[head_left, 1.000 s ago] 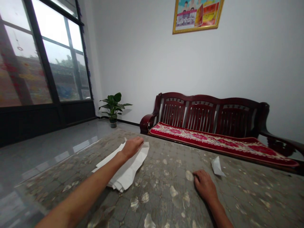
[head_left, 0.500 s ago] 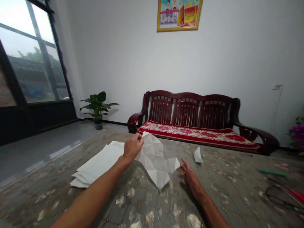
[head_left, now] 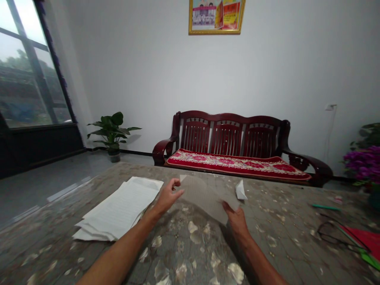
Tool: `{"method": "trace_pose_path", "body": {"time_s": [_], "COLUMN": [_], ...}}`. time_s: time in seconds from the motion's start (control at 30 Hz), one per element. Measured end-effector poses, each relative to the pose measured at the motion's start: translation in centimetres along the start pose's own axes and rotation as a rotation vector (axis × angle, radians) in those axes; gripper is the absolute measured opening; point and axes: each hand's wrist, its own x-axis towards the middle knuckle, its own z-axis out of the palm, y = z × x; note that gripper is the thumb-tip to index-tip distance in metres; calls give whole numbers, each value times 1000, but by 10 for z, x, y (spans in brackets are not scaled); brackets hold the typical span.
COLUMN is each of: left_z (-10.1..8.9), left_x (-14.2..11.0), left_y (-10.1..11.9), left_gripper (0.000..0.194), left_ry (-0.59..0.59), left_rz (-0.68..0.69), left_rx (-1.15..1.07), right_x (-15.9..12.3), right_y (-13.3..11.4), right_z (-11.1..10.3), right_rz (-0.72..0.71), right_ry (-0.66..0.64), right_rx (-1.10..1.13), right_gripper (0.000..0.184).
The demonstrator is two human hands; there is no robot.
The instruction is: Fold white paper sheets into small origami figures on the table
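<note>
A sheet of paper [head_left: 203, 194], grey in the shade and smeared by motion, spans the gap between my two hands above the patterned tablecloth. At its left edge is my left hand [head_left: 170, 196], thumb and curled fingers apart, close to the upper left corner. My right hand [head_left: 237, 219] grips the sheet's right edge, the thumb pointing up and left; its other fingers are partly hidden. Just beyond the right hand stands a small folded white paper piece [head_left: 240, 190]. Beside my left forearm lies a stack of white paper sheets [head_left: 124, 208], the top one showing faint lines.
The tablecloth [head_left: 184, 253] bears pale leaf shapes. Toward the right lie a green pen [head_left: 325, 207], dark-framed glasses [head_left: 329, 237] and a red item [head_left: 363, 239]. Past the table stand a wooden bench [head_left: 227, 136] with a red cover, a potted plant [head_left: 111, 130] and purple flowers [head_left: 362, 164].
The creased sheet has tilted and blurred, its fold facets no longer showing. My right hand has taken hold of its right edge. My left fingers have parted at the corner. The view has turned right.
</note>
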Motion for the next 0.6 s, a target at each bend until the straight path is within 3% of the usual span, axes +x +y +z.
{"method": "trace_pose_path", "body": {"time_s": [0.1,0.17,0.3,0.43,0.6], "left_z": [5,9,11,3,-8], "left_x": [-8,-14,-26,-43,-64], "left_y": [-14,-21,-33,-47,-59], "left_gripper": [47,44,28,27,34], "left_ry": [-178,-260,-324,-356,-572], "left_rz": [-14,0,192,416,537], "left_rx": [-49,-64,11,97,252], "right_x": [-1,-3,-6,-12,-30], "right_y": [-2,-2,1,3,6], "right_z": [-14,-22,-32,-46,-72], "right_rz": [-86,-157,-340,-490,-595], "right_ry": [-120,-204,-285,-393,-593], "right_rx": [-182,-266,-349,-566,-838], "right_gripper": [44,44,40,31,28]}}
